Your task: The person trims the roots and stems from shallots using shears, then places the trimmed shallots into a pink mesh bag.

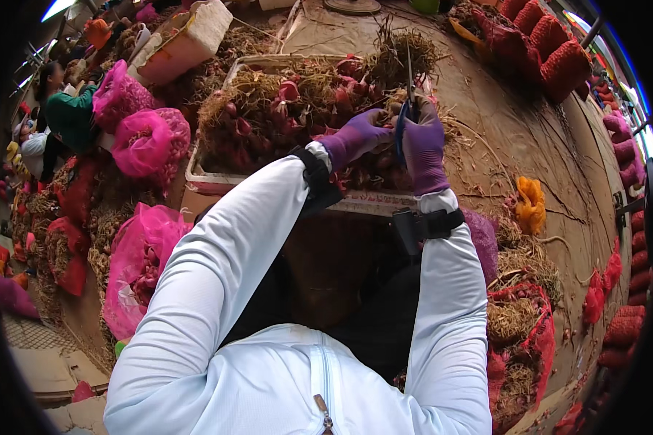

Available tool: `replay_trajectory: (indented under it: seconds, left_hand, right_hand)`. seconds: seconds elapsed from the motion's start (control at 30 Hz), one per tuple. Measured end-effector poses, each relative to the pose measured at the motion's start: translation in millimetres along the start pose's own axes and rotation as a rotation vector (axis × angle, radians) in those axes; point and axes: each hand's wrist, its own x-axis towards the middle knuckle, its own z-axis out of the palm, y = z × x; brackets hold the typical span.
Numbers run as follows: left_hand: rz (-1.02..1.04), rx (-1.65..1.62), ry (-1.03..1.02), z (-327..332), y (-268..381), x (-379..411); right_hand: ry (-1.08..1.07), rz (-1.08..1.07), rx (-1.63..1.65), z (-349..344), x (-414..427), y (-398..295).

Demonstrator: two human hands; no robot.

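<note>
My right hand [425,142], in a purple knit glove, grips the blue handles of a pair of scissors [411,76]. The blades point away from me, over a clump of dried stalks [422,51]. Close beside it on the left is my left hand [359,137], also gloved in purple, its fingers bent toward the scissors. Whether those fingers pinch anything is hidden. Under both hands stands a white foam box [217,178], heaped with red shallots [242,126] and their dry tops.
Pink mesh bags of shallots [144,142] stand at left, beyond an open pink bag [122,283]. A tilted foam box [188,46] lies farther off. Red net sacks [563,62] line the right. A person in green [71,117] sits at far left. An orange bag [530,204] lies on the tarp.
</note>
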Motion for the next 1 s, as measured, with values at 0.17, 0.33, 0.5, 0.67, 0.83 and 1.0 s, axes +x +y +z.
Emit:
replay_trajectory:
  seconds: [0.17, 0.33, 0.5, 0.67, 0.83, 1.0]
  left_hand:
    - [0.003, 0.052, 0.209, 2, -5, 7]
    - [-0.053, -0.121, 0.276, -3, -15, 9]
    - [-0.078, -0.341, -0.028, -26, -35, 10]
    - [-0.159, -0.114, 0.152, -8, -3, -7]
    - [-0.241, -0.127, 0.176, -30, 14, -30]
    - [0.533, 1.148, -0.106, -53, 12, -48]
  right_hand:
    - [-0.164, -0.047, 0.218, -1, -7, 4]
    - [-0.203, -0.009, 0.151, -4, -8, 2]
    - [-0.247, 0.071, 0.281, 11, -8, 13]
    - [-0.171, -0.222, 0.025, 4, -7, 31]
    - [-0.162, -0.402, -0.286, 22, -17, 28]
    - [-0.212, -0.374, -0.339, 26, -19, 24]
